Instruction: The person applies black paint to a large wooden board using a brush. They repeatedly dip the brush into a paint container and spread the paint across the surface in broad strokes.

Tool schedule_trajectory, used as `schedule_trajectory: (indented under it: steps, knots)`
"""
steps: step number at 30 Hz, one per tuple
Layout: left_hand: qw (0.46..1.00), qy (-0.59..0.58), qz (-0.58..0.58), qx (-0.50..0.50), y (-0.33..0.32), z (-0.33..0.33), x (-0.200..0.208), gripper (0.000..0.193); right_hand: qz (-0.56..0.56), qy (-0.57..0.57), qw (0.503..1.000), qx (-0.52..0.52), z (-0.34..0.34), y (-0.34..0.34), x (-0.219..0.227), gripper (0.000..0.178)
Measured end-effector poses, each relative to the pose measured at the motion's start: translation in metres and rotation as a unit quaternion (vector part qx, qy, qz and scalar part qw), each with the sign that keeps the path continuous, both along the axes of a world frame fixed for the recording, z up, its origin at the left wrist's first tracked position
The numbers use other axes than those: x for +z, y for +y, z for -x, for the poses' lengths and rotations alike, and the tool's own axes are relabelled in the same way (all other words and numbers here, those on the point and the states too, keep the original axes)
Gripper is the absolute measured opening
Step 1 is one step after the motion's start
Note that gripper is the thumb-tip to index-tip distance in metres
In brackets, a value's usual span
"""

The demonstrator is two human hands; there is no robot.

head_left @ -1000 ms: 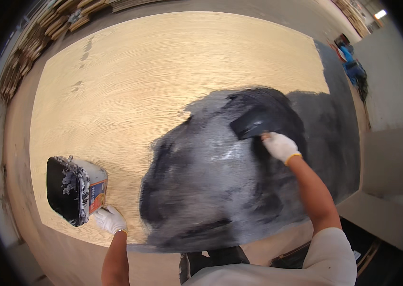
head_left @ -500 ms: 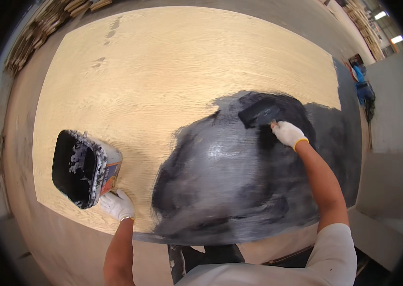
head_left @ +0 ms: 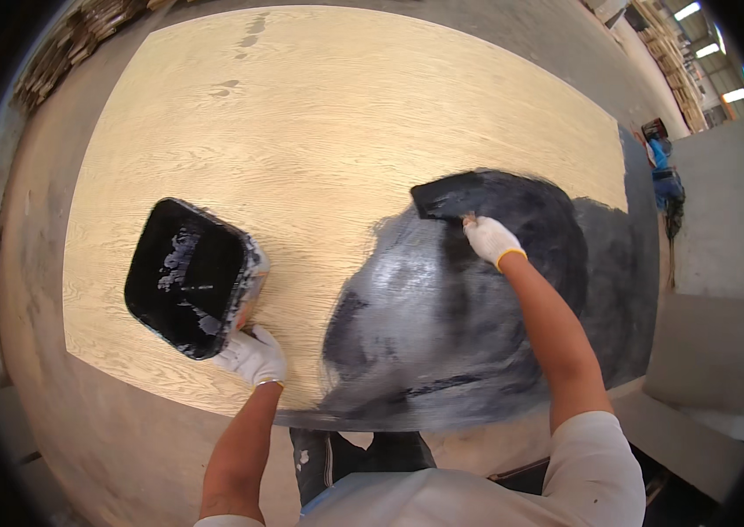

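A large pale wood-grain board [head_left: 301, 105] lies before me, its near right part covered in wet black paint [head_left: 407, 290]. My right hand [head_left: 493, 239], in a white knit glove with a yellow cuff, is closed round the short handle of a wide paintbrush [head_left: 446, 195]. The black-coated head of the brush lies on the board at the far edge of the painted patch. On the left my gloved left hand [head_left: 253, 356] grips the lower near side of a square paint bucket [head_left: 253, 285]. The inside of the bucket is black and smeared; part of my left fingers is hidden behind it.
Stacks of wood pieces [head_left: 73, 53] stand at the far left, more [head_left: 666, 66] at the far right. Blue and dark items [head_left: 666, 180] sit beyond the board's right edge, near grey panels [head_left: 714, 202]. The board's near edge runs just in front of my legs.
The brush in my right hand has moved left along the far edge of the black patch. The bucket appears further right, its opening turned more toward me, with my left hand still at it.
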State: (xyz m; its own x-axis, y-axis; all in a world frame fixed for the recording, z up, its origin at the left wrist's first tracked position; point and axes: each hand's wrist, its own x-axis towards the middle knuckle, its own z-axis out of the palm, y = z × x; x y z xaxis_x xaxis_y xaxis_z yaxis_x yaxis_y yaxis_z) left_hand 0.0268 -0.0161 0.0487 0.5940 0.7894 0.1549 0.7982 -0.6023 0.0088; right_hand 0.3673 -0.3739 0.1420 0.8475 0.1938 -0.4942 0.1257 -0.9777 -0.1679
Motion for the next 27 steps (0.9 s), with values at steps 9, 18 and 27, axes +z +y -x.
schedule_trajectory:
  steps: [9,18,27]
  knots:
    - [0.965,0.052,0.257,0.031,0.001,-0.009,0.052,0.064,-0.043,0.071,0.982,-0.168,0.022,0.039,0.014,0.058]
    - [0.968,-0.016,0.230,-0.093,0.017,0.027,0.008,0.065,0.028,0.061,0.985,-0.159,0.053,0.065,0.015,0.060]
    - [0.950,0.121,0.277,-0.076,0.028,0.020,0.030,0.093,-0.012,0.071,0.996,-0.058,0.211,0.146,0.006,0.057]
